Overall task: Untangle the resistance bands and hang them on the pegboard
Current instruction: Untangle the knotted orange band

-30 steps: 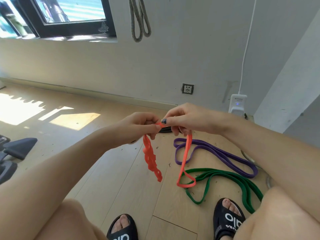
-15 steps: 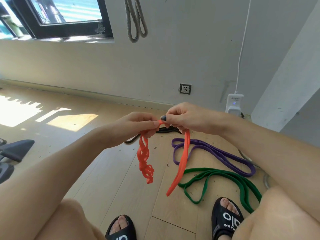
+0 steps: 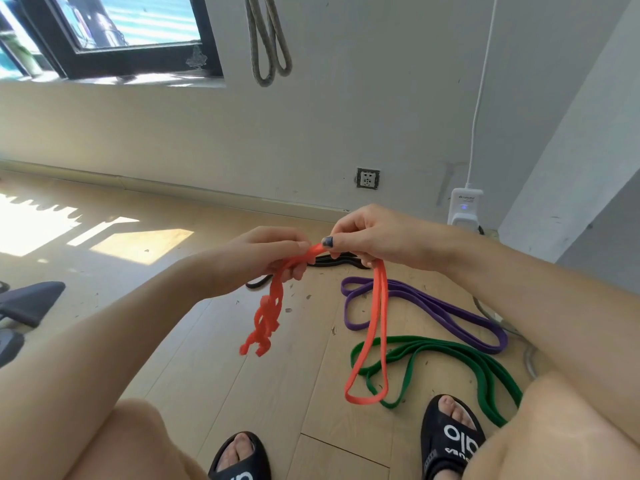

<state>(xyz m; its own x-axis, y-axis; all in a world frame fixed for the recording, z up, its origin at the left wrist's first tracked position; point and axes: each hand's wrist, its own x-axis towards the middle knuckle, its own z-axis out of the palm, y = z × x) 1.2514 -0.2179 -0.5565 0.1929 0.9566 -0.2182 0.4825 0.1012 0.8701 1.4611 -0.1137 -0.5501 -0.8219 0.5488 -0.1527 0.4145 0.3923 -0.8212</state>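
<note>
Loop now hangs lower | orange band (image 3: pixel 375 327) pinched between both hands (image 3: pixel 311 249)

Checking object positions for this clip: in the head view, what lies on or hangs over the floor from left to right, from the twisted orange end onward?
Twisted end of the orange band → its smooth hanging loop → purple band → green band. The black band is left out: the hands partly hide it.

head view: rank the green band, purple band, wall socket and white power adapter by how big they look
1. Green rubber resistance band on the floor and purple rubber resistance band: similar spread; green lies nearer the camera, so no ranking.
2. White box-shaped power adapter.
3. Square wall socket, smallest.
</note>
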